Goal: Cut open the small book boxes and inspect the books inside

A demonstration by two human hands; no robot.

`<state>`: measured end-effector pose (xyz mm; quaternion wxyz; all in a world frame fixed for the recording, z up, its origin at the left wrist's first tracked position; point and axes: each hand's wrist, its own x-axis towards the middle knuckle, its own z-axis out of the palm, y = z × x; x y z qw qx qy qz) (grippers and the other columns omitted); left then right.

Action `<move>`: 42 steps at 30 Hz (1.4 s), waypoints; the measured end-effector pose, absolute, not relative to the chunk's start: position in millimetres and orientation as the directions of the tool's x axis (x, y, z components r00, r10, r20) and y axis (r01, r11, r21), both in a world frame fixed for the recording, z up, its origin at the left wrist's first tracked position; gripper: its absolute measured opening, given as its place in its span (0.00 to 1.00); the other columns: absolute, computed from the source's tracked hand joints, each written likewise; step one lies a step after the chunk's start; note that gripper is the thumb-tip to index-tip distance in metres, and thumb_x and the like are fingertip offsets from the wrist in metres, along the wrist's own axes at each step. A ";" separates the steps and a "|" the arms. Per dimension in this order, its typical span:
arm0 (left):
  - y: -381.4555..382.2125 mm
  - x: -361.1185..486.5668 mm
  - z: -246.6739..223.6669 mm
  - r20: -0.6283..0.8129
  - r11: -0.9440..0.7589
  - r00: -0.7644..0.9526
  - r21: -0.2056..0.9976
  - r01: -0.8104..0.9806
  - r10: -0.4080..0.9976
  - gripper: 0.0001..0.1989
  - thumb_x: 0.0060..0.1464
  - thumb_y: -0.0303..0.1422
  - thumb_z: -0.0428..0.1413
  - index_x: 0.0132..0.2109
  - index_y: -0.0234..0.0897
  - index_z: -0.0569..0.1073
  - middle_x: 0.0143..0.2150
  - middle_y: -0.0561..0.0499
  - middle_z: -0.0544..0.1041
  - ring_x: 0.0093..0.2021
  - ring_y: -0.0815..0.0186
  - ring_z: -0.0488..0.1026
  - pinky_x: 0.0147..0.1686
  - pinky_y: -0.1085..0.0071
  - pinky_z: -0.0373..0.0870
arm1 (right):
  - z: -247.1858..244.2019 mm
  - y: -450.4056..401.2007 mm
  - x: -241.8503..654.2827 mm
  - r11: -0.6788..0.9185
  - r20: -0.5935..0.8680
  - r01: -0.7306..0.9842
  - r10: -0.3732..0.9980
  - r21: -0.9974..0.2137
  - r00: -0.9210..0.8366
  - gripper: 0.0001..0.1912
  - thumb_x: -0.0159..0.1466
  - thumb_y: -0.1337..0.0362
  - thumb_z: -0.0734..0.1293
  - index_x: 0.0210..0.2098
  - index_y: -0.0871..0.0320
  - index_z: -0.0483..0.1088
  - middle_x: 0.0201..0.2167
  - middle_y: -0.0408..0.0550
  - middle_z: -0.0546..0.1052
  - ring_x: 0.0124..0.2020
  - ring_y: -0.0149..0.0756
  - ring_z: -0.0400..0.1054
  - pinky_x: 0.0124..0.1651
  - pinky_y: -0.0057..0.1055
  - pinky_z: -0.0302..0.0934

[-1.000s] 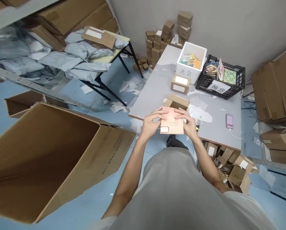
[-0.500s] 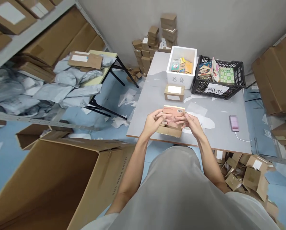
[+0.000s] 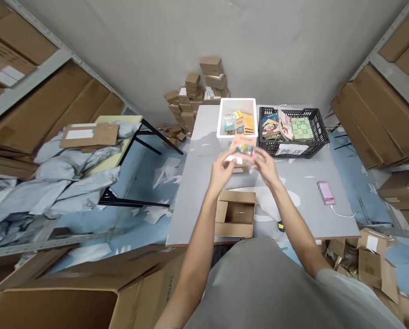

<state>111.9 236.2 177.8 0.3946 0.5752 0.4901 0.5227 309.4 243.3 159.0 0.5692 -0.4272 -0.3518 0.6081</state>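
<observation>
A thin pink book [image 3: 242,145] with a colourful cover picture is held up between my two hands, slightly blurred. My left hand [image 3: 222,168] grips its left edge, and my right hand [image 3: 265,167] grips its right edge. Just beyond it stands a white foam box [image 3: 227,142] with several books inside; the book overlaps its front wall in view. Beneath my wrists an open cardboard box [image 3: 236,230] lies on the grey table. A small closed carton [image 3: 240,169] is partly hidden behind my hands.
A black plastic crate [image 3: 319,132] of books stands right of the foam box. On the table [image 3: 197,192] lie paper scraps, a yellow-black tool [image 3: 281,226] and a pink phone [image 3: 326,193] with a cable. A large open carton [image 3: 149,292] is at lower left.
My hands have lifted the book up and away from the open cardboard box, towards the foam box. The barcode side showed before; now the picture cover does. My view has tilted upwards.
</observation>
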 end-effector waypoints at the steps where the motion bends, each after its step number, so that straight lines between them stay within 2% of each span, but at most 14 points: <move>1: 255.8 110.3 186.2 0.267 -0.256 -0.049 0.953 0.163 0.962 0.29 0.63 0.51 0.69 0.64 0.41 0.83 0.74 0.35 0.76 0.66 0.49 0.82 0.64 0.56 0.82 | 162.6 273.1 309.7 -0.071 -0.107 -0.435 0.993 -0.898 0.058 0.35 0.60 0.49 0.84 0.63 0.47 0.76 0.60 0.49 0.86 0.47 0.41 0.87 0.43 0.31 0.83; 3: 282.9 97.5 195.0 0.339 -0.308 -0.148 0.931 0.194 0.929 0.32 0.64 0.52 0.69 0.69 0.46 0.79 0.83 0.38 0.65 0.75 0.47 0.75 0.72 0.53 0.75 | 156.6 322.2 315.7 -0.064 -0.142 -0.482 0.982 -0.874 0.126 0.37 0.63 0.50 0.83 0.68 0.48 0.73 0.65 0.51 0.82 0.59 0.43 0.84 0.57 0.35 0.82; 5: 288.0 76.1 186.0 0.361 -0.306 -0.226 0.921 0.242 0.905 0.30 0.68 0.51 0.67 0.71 0.48 0.76 0.82 0.42 0.67 0.76 0.49 0.73 0.74 0.53 0.73 | 128.9 345.2 331.2 -0.088 -0.175 -0.441 0.971 -0.893 0.160 0.36 0.66 0.50 0.80 0.70 0.48 0.71 0.67 0.51 0.80 0.66 0.44 0.80 0.66 0.38 0.78; 9: 237.0 42.8 121.9 0.202 -0.122 -0.276 0.952 0.281 0.940 0.20 0.71 0.43 0.64 0.65 0.45 0.80 0.71 0.43 0.80 0.71 0.53 0.79 0.73 0.54 0.75 | 41.9 296.9 377.3 -0.211 -0.214 -0.040 0.951 -0.977 0.224 0.30 0.70 0.47 0.75 0.67 0.49 0.73 0.67 0.51 0.81 0.66 0.43 0.77 0.68 0.44 0.74; 11: 197.4 43.6 84.6 0.038 0.036 -0.306 0.972 0.234 0.951 0.17 0.68 0.38 0.63 0.61 0.42 0.82 0.65 0.41 0.84 0.66 0.54 0.82 0.69 0.55 0.79 | 5.7 246.6 392.4 -0.465 -0.404 0.373 0.885 -0.803 0.233 0.30 0.72 0.47 0.71 0.69 0.54 0.72 0.63 0.54 0.83 0.61 0.41 0.79 0.63 0.41 0.76; 14: 146.2 62.7 44.2 -0.163 0.206 -0.249 0.966 0.158 0.955 0.17 0.65 0.35 0.62 0.58 0.37 0.83 0.63 0.38 0.85 0.63 0.53 0.84 0.67 0.54 0.81 | -30.1 179.8 394.9 -0.584 -0.582 0.550 0.787 -0.596 0.205 0.37 0.62 0.55 0.82 0.66 0.65 0.76 0.48 0.57 0.87 0.48 0.45 0.82 0.57 0.43 0.78; 16: 122.6 79.0 31.4 -0.213 0.237 -0.184 0.964 0.123 0.960 0.17 0.65 0.35 0.61 0.58 0.36 0.83 0.62 0.38 0.86 0.63 0.53 0.84 0.68 0.53 0.80 | -43.8 150.8 387.7 -0.587 -0.647 0.651 0.739 -0.481 0.189 0.39 0.58 0.61 0.85 0.66 0.64 0.78 0.43 0.53 0.87 0.46 0.46 0.82 0.59 0.42 0.76; 20: 95.1 103.0 29.2 -0.264 0.271 -0.064 0.955 0.125 0.962 0.18 0.67 0.38 0.60 0.58 0.38 0.83 0.62 0.39 0.85 0.63 0.54 0.83 0.68 0.54 0.79 | -52.1 126.8 370.7 -0.508 -0.665 0.801 0.721 -0.317 0.194 0.23 0.70 0.65 0.77 0.64 0.61 0.81 0.55 0.61 0.86 0.59 0.52 0.80 0.65 0.42 0.69; 22: 87.3 109.8 32.2 -0.263 0.260 -0.001 0.954 0.148 0.965 0.18 0.68 0.39 0.59 0.59 0.39 0.83 0.62 0.40 0.84 0.64 0.54 0.82 0.68 0.54 0.79 | -48.1 125.7 365.6 -0.449 -0.644 0.844 0.745 -0.292 0.174 0.16 0.76 0.65 0.70 0.59 0.61 0.83 0.62 0.64 0.82 0.64 0.52 0.77 0.65 0.39 0.67; 28: 74.6 123.0 35.2 -0.228 0.201 0.135 0.962 0.187 0.964 0.18 0.69 0.38 0.58 0.61 0.41 0.82 0.62 0.41 0.83 0.62 0.56 0.83 0.67 0.55 0.79 | -8.8 135.6 365.6 -0.303 -0.494 0.895 0.862 -0.327 0.112 0.20 0.82 0.63 0.60 0.63 0.58 0.80 0.67 0.61 0.78 0.62 0.49 0.77 0.59 0.35 0.67; 31: 72.6 127.0 37.9 -0.235 0.200 0.161 0.958 0.208 0.959 0.23 0.66 0.40 0.63 0.65 0.41 0.79 0.66 0.39 0.81 0.66 0.52 0.81 0.68 0.52 0.78 | 25.2 133.7 370.6 -0.210 -0.325 0.904 0.942 -0.372 0.085 0.21 0.82 0.61 0.59 0.62 0.58 0.80 0.60 0.59 0.83 0.56 0.51 0.79 0.54 0.37 0.67; 35: 75.2 127.3 55.1 -0.222 0.168 0.223 0.956 0.240 0.949 0.41 0.62 0.47 0.70 0.77 0.44 0.70 0.80 0.37 0.70 0.79 0.45 0.69 0.76 0.47 0.70 | 83.8 115.9 377.8 -0.050 -0.128 0.845 0.991 -0.533 -0.022 0.20 0.81 0.58 0.61 0.58 0.56 0.83 0.52 0.56 0.88 0.47 0.48 0.80 0.49 0.35 0.65; 38: 79.0 127.6 74.7 -0.197 0.111 0.379 0.965 0.236 0.904 0.49 0.59 0.52 0.73 0.81 0.49 0.66 0.85 0.42 0.62 0.84 0.43 0.60 0.82 0.46 0.61 | 132.3 100.5 380.1 0.052 -0.102 0.744 0.982 -0.667 -0.159 0.19 0.80 0.54 0.64 0.55 0.55 0.85 0.40 0.49 0.88 0.36 0.41 0.76 0.44 0.33 0.62; 42: 79.4 136.3 92.5 -0.144 0.123 0.546 0.990 0.074 0.825 0.52 0.55 0.54 0.76 0.80 0.45 0.67 0.83 0.40 0.67 0.82 0.41 0.65 0.81 0.46 0.61 | 182.9 95.7 373.8 0.149 -0.096 0.650 0.941 -0.745 -0.325 0.19 0.80 0.52 0.65 0.49 0.53 0.87 0.36 0.44 0.87 0.32 0.36 0.73 0.40 0.30 0.58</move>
